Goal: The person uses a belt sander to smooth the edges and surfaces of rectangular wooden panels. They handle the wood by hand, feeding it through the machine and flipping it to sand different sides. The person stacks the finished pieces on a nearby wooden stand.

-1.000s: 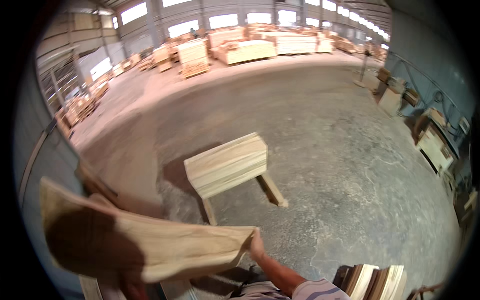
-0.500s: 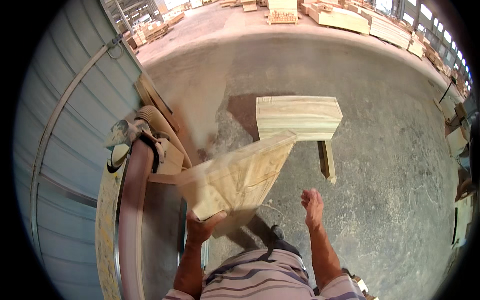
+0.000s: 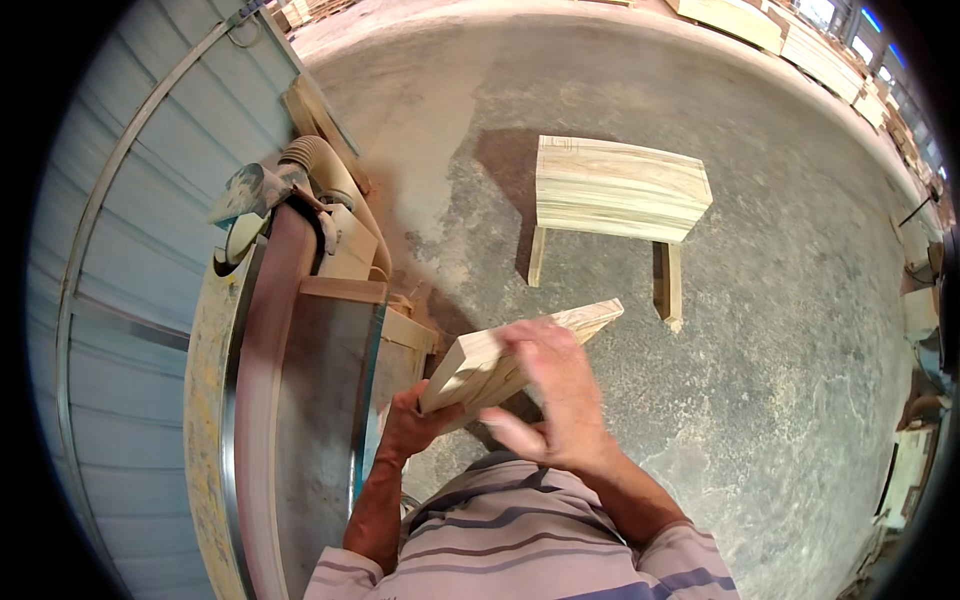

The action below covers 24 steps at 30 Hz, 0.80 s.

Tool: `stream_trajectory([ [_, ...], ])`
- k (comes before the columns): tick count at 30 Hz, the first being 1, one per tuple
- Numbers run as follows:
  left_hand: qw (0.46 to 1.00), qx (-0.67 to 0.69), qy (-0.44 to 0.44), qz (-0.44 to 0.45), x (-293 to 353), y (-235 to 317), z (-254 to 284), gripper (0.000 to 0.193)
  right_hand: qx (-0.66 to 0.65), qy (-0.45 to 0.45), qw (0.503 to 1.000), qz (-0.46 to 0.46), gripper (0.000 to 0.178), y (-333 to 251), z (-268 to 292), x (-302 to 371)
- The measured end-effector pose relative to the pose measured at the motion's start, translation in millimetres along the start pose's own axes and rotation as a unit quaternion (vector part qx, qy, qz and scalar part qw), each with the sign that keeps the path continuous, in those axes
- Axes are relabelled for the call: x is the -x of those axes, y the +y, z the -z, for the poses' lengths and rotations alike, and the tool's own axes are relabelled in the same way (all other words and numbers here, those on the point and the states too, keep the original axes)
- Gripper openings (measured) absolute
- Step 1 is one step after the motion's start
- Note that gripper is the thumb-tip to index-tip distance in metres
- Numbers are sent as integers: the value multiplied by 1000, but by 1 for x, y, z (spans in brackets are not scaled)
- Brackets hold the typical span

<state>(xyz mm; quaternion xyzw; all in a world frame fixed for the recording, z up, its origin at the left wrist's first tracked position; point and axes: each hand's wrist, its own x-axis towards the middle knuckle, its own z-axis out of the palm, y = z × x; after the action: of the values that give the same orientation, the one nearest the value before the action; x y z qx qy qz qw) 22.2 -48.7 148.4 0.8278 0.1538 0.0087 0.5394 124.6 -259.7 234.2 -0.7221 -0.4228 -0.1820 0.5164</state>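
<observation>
A pale wooden panel (image 3: 470,362) is held tilted in front of my body, its narrow edge turned up. My left hand (image 3: 415,425) grips the panel's near left corner, fingers wrapped around it. Over the panel's near face comes my right hand (image 3: 562,400), slightly blurred, with the thumb spread away from the fingers. Its fingertips reach the panel's upper edge; whether they press on it I cannot tell. To the left stands a belt sander with a long reddish-brown belt (image 3: 268,365).
Ahead, more pale boards (image 3: 620,190) rest on wooden legs (image 3: 668,285). A ribbed hose (image 3: 325,160) and a wooden crosspiece (image 3: 343,289) are at the sander's far end. A corrugated metal wall (image 3: 130,240) runs along the left. Timber stacks (image 3: 735,22) line the far floor.
The panel has come nearer and swung, its upper edge now facing me more. My right hand has moved left from beside it to over it. The view has tilted down.
</observation>
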Motion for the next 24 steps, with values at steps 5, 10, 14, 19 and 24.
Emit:
stream_trajectory([
  [5, 997, 65, -15, 28, 8, -12, -4, 34, 102, -54, 993, -2, 64, 5, -11, 8],
  [10, 995, 88, -7, 51, 11, -24, -4, 35, 209, -64, 973, -75, 58, 40, 14, 29],
  [14, 997, 58, -9, 52, 7, -29, -4, 34, 273, -34, 940, -203, 56, 79, 35, 62],
  [19, 998, 67, 14, 15, -1, -32, 2, 32, 103, 144, 863, -473, 49, 133, 28, 153],
  [24, 979, 162, 117, -28, -16, 6, 14, 35, -20, 140, 789, -597, 57, 179, -1, 269],
])
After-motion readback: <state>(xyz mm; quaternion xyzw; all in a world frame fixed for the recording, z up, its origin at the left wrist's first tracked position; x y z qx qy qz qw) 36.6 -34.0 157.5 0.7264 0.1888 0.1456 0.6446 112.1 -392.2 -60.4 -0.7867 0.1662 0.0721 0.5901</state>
